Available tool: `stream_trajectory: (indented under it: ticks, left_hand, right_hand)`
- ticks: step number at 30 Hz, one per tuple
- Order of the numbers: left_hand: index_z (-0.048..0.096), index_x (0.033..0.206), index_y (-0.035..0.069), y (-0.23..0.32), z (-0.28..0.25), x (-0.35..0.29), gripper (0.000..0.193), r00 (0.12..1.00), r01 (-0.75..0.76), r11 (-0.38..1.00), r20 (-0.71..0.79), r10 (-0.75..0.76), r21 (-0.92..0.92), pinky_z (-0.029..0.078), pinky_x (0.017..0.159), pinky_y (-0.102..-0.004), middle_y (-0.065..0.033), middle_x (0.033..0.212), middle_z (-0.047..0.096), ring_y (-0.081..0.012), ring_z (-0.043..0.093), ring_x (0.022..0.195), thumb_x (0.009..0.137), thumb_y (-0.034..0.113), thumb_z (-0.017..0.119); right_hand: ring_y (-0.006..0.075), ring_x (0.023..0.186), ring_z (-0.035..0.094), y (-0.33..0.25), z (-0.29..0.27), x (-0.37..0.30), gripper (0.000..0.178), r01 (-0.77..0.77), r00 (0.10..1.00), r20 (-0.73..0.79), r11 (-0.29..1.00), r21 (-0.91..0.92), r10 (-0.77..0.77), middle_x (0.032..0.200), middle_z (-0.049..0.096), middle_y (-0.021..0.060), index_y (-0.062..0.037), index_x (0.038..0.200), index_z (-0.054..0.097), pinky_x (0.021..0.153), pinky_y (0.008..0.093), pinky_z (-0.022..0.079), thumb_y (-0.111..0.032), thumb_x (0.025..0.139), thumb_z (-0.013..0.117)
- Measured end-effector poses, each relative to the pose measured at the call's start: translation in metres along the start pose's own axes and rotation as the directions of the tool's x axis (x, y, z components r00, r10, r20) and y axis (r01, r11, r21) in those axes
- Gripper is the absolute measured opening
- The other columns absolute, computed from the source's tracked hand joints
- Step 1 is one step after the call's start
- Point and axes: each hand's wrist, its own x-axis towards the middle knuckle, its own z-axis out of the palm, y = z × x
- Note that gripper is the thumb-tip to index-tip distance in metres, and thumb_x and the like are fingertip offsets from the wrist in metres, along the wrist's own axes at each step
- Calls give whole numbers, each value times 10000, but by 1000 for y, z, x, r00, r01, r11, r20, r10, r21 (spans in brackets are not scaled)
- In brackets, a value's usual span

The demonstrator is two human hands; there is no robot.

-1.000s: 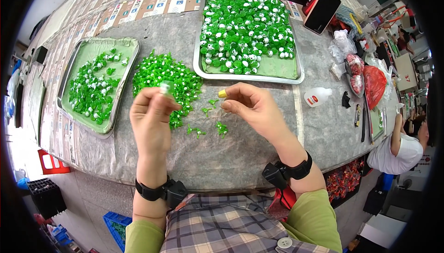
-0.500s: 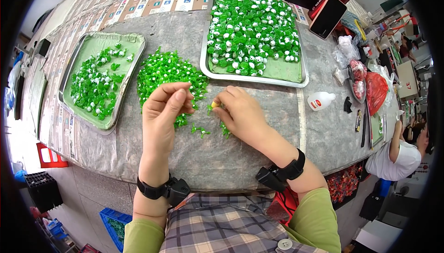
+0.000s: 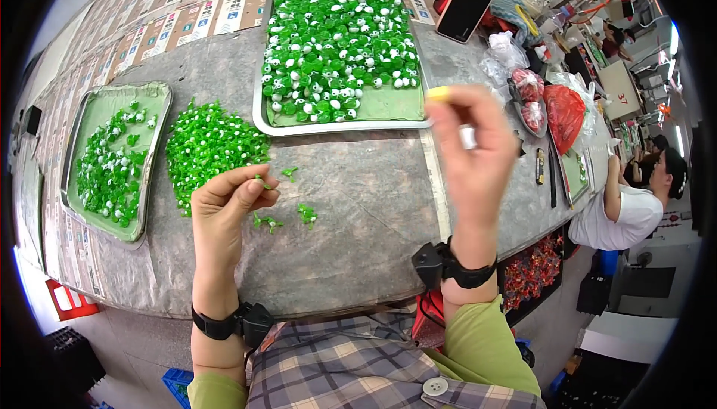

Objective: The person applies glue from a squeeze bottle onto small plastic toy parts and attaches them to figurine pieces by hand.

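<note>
My left hand (image 3: 228, 203) is closed in a pinch on a small green plastic piece (image 3: 261, 182). It is at the near edge of a heap of small green pieces (image 3: 213, 144) on the grey-covered table. Beside its fingers lie loose green pieces (image 3: 307, 215). My right hand (image 3: 478, 151) is raised near the right corner of the large tray (image 3: 343, 126), its fingers blurred by motion. Something yellow (image 3: 438, 92) shows at its fingertips; whether it is held or worn cannot be made out. A white bottle (image 3: 468, 138) shows partly between the fingers.
The large tray holds many green pieces with white, eye-like balls. A smaller tray (image 3: 153, 177) at left holds similar ones. A phone (image 3: 467, 5) leans at the back right, near a red plastic bag (image 3: 565, 116) and a black rod (image 3: 553, 176). A person in white (image 3: 624, 203) sits at right.
My right hand has risen and moved right, away from the heap. My left hand stays near the heap, now with a green piece visible in its pinch. The whole view has shifted right.
</note>
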Motion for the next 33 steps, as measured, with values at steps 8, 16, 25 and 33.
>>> stream_trajectory:
  ticks: [8,16,25,33]
  left_hand:
    - [550,971,-11,-4,9,4,215,990,121,978,95,-106,-170,497,642,-244,-95,822,588,-135,574,725,787,97,533]
    - [552,975,-7,-7,5,3,218,983,167,972,106,-150,-167,495,652,-249,-91,828,589,-136,572,734,775,80,545]
    - [526,907,18,-7,6,2,153,946,297,900,226,-232,-320,492,636,-248,-80,797,585,-134,576,703,766,70,556]
    - [527,857,36,-7,3,3,114,940,311,870,258,-223,-382,492,605,-242,-51,741,579,-120,573,664,764,89,566]
  right_hand:
    - [91,718,489,87,-105,-31,397,-403,887,75,843,-356,455,859,543,50,-12,940,512,607,198,377,-194,640,697]
    - [110,832,528,83,-76,-26,316,-586,804,195,804,100,562,900,564,74,12,982,494,712,222,421,-94,713,621]
    - [92,744,518,-15,-20,1,427,-247,965,155,928,279,210,826,527,27,4,916,503,659,190,395,-184,608,731]
    - [91,646,509,-33,19,-11,521,-2,1000,12,919,394,-2,758,519,23,-15,848,509,560,195,403,-256,485,794]
